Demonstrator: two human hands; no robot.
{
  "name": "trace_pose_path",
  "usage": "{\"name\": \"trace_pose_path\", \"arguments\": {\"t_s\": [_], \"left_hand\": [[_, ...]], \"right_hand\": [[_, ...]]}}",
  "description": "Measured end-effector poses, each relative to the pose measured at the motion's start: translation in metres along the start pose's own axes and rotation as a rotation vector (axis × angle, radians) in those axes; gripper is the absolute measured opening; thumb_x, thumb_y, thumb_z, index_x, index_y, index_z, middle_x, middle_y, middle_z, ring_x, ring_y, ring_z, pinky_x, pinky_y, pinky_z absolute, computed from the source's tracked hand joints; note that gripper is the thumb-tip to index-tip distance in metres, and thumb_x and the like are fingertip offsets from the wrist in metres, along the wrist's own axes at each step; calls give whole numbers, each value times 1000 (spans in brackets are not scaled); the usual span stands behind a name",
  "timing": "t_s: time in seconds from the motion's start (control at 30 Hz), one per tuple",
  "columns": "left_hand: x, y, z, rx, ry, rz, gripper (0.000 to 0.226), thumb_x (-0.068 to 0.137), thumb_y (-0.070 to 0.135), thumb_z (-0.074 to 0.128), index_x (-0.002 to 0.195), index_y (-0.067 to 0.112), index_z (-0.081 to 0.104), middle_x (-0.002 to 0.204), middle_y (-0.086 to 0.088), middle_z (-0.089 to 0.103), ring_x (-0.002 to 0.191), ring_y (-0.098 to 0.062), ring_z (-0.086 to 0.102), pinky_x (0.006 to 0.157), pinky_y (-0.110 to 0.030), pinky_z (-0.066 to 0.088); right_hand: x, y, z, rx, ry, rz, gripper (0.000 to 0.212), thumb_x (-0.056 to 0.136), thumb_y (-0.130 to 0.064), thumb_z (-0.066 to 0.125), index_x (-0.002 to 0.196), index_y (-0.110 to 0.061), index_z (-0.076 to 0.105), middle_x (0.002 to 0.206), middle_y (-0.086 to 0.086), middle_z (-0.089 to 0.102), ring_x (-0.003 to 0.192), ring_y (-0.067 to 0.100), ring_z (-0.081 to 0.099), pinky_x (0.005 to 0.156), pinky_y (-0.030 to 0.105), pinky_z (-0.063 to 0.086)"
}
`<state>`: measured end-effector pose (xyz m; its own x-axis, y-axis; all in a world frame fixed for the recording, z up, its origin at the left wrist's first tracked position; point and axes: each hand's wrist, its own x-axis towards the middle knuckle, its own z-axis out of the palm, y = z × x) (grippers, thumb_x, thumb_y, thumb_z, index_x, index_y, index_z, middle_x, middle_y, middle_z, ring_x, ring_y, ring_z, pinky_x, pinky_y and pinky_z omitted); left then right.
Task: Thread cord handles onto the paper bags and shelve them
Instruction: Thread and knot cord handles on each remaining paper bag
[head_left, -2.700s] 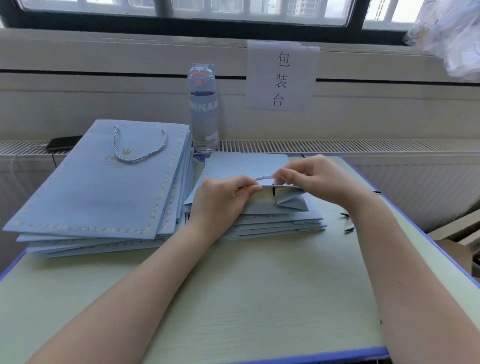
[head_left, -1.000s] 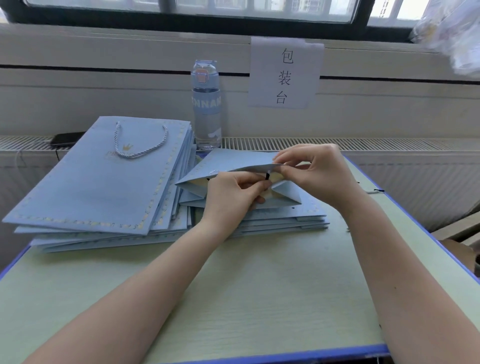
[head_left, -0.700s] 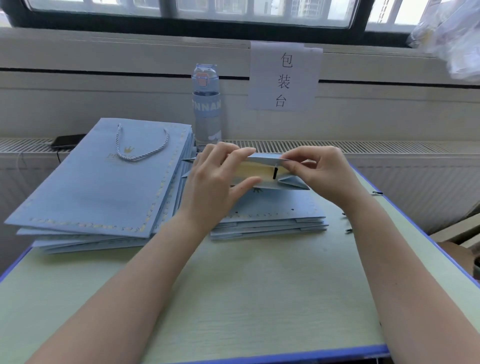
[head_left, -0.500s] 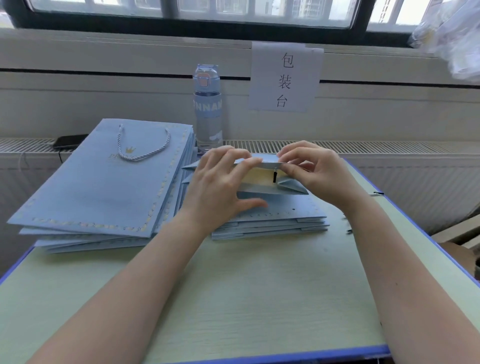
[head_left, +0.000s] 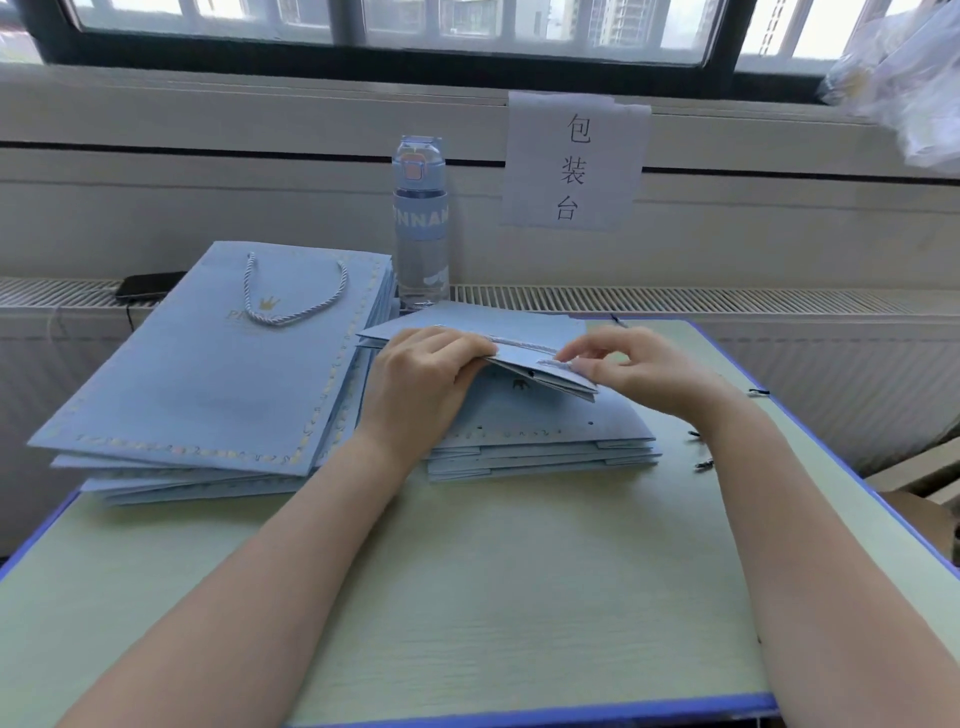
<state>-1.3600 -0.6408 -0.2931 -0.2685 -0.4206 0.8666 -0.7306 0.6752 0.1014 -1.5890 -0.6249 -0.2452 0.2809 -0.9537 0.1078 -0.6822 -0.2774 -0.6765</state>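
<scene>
A light-blue paper bag (head_left: 498, 330) is held tilted above the stack of flat bags (head_left: 545, 449) on the table (head_left: 493, 571), its near edge gripped by the left hand (head_left: 415, 387) with fingers curled over it. A white twisted cord (head_left: 550, 362) lying on that bag is pinched by the right hand (head_left: 641, 370) between thumb and forefinger, other fingers loosely bent

1 head-worn view, forward and down, close over table (head_left: 519, 571)
</scene>
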Motion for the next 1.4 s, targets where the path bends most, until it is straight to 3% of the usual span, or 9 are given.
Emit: {"name": "trace_pose_path", "arguments": {"t_s": [0.17, 0.27, 0.4, 0.57, 0.87, 0.97, 1.07, 1.27, 1.4], "left_hand": [[-1, -2, 3, 30, 38, -4, 21, 88, 19, 56, 90, 10, 75, 87, 0, 74, 81, -22, 69, 75, -31, 45], [-1, -3, 4, 16, 53, -4, 23, 89, 15, 54, 95, 9, 75, 90, -2, 74, 84, -21, 65, 76, -31, 41], [-2, -6, 7, -48, 39, 0, 23, 88, 13, 53, 93, 9, 75, 85, 0, 74, 85, -15, 55, 76, -31, 38], [-1, 0, 11, -80, -3, 60, 23, 89, 16, 53, 94, 10, 75, 90, 1, 74, 86, -12, 54, 77, -34, 42], [3, 1, 2, -58, 199, 27, 19, 93, 17, 56, 89, 9, 73, 81, 1, 71, 84, -16, 58, 78, -32, 41], [7, 7, 1, 22, 291, 45, 7, 93, 20, 60, 99, 18, 64, 107, -1, 67, 102, -22, 57, 98, -43, 37], [10, 7, -2, 15, 311, -118, 43, 88, 29, 64, 122, 20, 40, 141, -4, 35, 131, -24, 34, 114, -49, 20], [16, 7, -11, -218, 340, -452, 82, 88, 35, 62, 146, 3, 14, 154, -23, 12, 141, -17, 7, 113, -10, 5], [17, 14, -12, -381, 287, -575, 95, 88, 29, 65, 149, 4, -4, 158, -12, -3, 146, -19, 2, 120, -39, 13]], "right_hand": [[-2, 2, -7, 10, 24, 9, 15, 94, -21, 55, 89, -32, 64, 86, -8, 54, 71, -11, 49, 66, 0, 35], [-3, 6, -8, -25, 52, -5, 15, 94, -16, 55, 88, -30, 57, 89, -8, 56, 86, 2, 52, 77, 16, 41], [4, 12, -6, -98, 227, -27, 7, 97, -18, 50, 90, -21, 51, 88, -6, 55, 84, 13, 51, 63, 6, 36], [14, 17, 0, -146, 494, -76, 9, 96, -13, 48, 94, -20, 53, 83, -1, 59, 80, 23, 53, 73, 36, 43], [14, 34, 1, -220, 146, -67, 43, 91, -13, 60, 128, -33, 54, 125, -12, 44, 113, 6, 40, 92, 21, 30], [18, 36, 8, -73, 315, -91, 25, 91, -14, 60, 114, -20, 67, 118, -3, 56, 110, 9, 48, 86, 10, 32], [16, 34, 9, 113, 486, -116, 15, 92, -22, 61, 103, -20, 70, 94, -3, 67, 92, 9, 56, 77, 8, 38], [11, 3, 7, 587, 804, -213, 22, 84, -12, 70, 74, -31, 69, 69, -20, 68, 71, -2, 59, 71, 14, 45], [8, -14, 9, 824, 915, -242, 17, 85, -12, 68, 77, -26, 71, 69, -18, 68, 70, 0, 59, 71, 15, 46]]}}
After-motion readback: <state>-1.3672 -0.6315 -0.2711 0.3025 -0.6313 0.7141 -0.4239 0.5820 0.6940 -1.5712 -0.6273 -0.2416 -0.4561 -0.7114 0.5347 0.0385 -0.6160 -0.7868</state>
